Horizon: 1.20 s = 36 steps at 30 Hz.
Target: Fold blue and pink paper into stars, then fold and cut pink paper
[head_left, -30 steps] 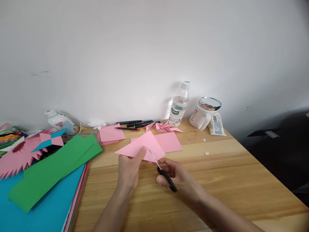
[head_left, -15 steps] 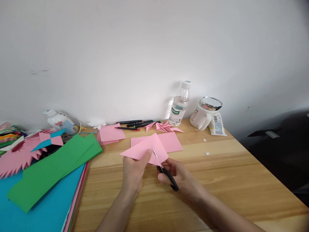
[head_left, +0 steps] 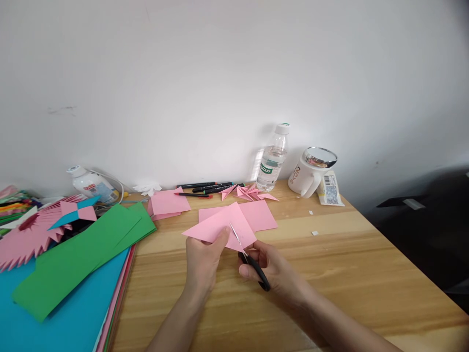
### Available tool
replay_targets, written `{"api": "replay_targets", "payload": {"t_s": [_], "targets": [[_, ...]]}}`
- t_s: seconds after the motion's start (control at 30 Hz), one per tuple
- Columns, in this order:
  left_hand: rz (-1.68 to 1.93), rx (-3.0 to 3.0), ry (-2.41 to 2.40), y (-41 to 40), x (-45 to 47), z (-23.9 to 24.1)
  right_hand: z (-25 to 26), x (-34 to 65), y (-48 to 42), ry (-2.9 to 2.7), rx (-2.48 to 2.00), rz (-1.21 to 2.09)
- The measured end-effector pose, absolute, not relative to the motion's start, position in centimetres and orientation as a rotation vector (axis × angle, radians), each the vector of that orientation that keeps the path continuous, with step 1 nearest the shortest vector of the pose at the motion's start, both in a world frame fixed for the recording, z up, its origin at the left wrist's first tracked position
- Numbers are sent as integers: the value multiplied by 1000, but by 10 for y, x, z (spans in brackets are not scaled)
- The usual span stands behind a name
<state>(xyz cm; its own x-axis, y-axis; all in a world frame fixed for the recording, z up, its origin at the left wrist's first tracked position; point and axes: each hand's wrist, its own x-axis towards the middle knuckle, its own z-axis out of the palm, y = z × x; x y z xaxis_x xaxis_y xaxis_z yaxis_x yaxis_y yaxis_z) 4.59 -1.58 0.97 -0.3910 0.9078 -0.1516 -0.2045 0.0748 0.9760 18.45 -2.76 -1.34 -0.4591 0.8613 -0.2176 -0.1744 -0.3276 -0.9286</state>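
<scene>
My left hand (head_left: 203,261) pinches the near edge of a folded pink paper square (head_left: 220,227), held just above the wooden table (head_left: 348,274). My right hand (head_left: 273,271) grips black-handled scissors (head_left: 252,266), whose thin blades reach up into the paper's lower right edge. More pink squares (head_left: 258,215) lie flat just behind the held sheet.
Green paper (head_left: 84,254) lies on a blue sheet stack (head_left: 66,318) at the left, beside pink fan shapes (head_left: 32,234). Along the wall stand a white glue bottle (head_left: 90,185), markers (head_left: 205,188), folded pink pieces (head_left: 249,192), a water bottle (head_left: 273,159), a white mug (head_left: 309,173) and a packet (head_left: 330,188).
The pink sheet shifted right toward the scissors and the blades moved into its edge. In the last half second almost nothing moved.
</scene>
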Motion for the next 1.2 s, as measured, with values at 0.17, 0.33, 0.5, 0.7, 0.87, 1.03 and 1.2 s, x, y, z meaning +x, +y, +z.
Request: {"api": "replay_targets", "payload": {"t_s": [0.17, 0.33, 0.5, 0.7, 0.87, 1.03, 1.2], "targets": [[1504, 749, 1360, -16, 46, 9, -9, 184, -28, -1175, -990, 1859], [1506, 745, 1377, -15, 46, 9, -9, 184, -29, -1181, -982, 1843], [1513, 736, 1377, -16, 46, 9, -13, 184, -28, -1238, -974, 1818], [1502, 747, 1372, -16, 46, 9, -17, 183, -27, -1260, -977, 1795], [1500, 746, 1374, -16, 46, 10, -18, 184, -27, -1247, -966, 1809], [1513, 708, 1332, -16, 46, 9, -16, 183, -28, -1185, -1018, 1826], [1562, 648, 1322, -15, 44, 8, -12, 184, -29, -1199, -1004, 1860]]}}
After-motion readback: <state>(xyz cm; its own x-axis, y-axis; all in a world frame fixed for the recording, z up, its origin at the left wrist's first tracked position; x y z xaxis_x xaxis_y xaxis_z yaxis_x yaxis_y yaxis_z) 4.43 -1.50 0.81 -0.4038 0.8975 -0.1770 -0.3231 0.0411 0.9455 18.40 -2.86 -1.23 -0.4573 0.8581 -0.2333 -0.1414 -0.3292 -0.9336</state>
